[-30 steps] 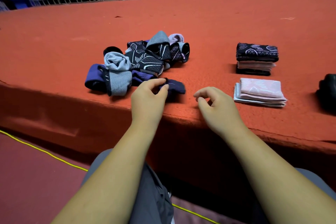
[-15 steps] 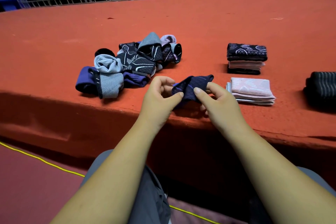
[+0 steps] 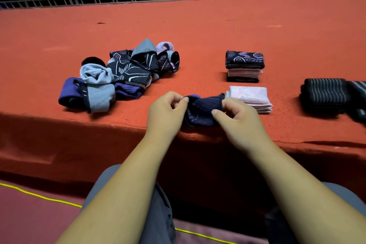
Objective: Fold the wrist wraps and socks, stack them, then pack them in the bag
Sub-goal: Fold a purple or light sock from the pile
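Left hand (image 3: pixel 165 114): fingers curled, pinching the left end of the navy sock (image 3: pixel 201 110).
Right hand (image 3: pixel 238 120): thumb and fingers pinching the sock's right end.
Sock: stretched between both hands at the near table (image 3: pixel 198 25) edge.
Pile (image 3: pixel 120 73): unfolded, far left.
Pink stack (image 3: pixel 250 98): just right of the sock.
Dark stack (image 3: pixel 244 65): farther back.
Striped bundle (image 3: pixel 324 95): far right.
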Demonstrator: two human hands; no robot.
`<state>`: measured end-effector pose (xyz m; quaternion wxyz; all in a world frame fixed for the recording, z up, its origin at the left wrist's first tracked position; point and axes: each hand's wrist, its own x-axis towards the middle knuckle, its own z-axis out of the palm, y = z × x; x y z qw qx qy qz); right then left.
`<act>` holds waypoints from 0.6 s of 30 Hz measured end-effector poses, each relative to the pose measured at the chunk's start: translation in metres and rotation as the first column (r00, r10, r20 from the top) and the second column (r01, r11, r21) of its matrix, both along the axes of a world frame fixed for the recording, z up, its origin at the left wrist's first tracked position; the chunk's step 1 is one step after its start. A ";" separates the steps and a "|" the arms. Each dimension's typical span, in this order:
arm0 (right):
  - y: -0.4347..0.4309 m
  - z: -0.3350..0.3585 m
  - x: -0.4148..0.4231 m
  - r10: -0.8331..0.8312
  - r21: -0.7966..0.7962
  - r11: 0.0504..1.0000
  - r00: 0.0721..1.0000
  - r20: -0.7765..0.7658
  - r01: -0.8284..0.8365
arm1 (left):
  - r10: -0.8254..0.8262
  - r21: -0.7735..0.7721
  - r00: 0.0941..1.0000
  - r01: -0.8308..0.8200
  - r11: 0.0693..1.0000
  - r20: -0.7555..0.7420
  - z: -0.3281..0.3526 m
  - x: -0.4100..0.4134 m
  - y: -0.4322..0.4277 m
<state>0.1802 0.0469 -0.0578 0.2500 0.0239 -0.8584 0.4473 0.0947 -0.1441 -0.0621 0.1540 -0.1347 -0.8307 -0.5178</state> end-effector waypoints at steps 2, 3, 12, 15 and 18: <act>0.008 0.003 0.006 -0.033 -0.031 0.999 0.999 0.003 0.033 | 0.029 0.045 0.999 -0.031 0.999 0.043 0.000 -0.005 -0.001; 0.012 0.005 0.009 -0.050 -0.058 0.997 0.999 0.014 0.051 | 0.039 0.059 0.997 -0.043 0.997 0.063 0.000 -0.007 -0.001; 0.048 0.004 0.022 -0.105 -0.291 0.949 0.993 0.062 0.118 | 0.042 0.098 0.994 -0.052 0.994 0.104 -0.002 -0.018 -0.003; 0.057 0.007 0.024 -0.114 -0.389 0.912 0.991 0.067 0.131 | 0.057 0.223 0.983 -0.096 0.970 0.174 -0.003 -0.023 -0.007; 0.072 0.012 0.024 -0.201 -0.510 0.838 0.979 0.039 0.192 | 0.008 0.492 0.933 -0.197 0.848 0.359 0.000 -0.030 -0.017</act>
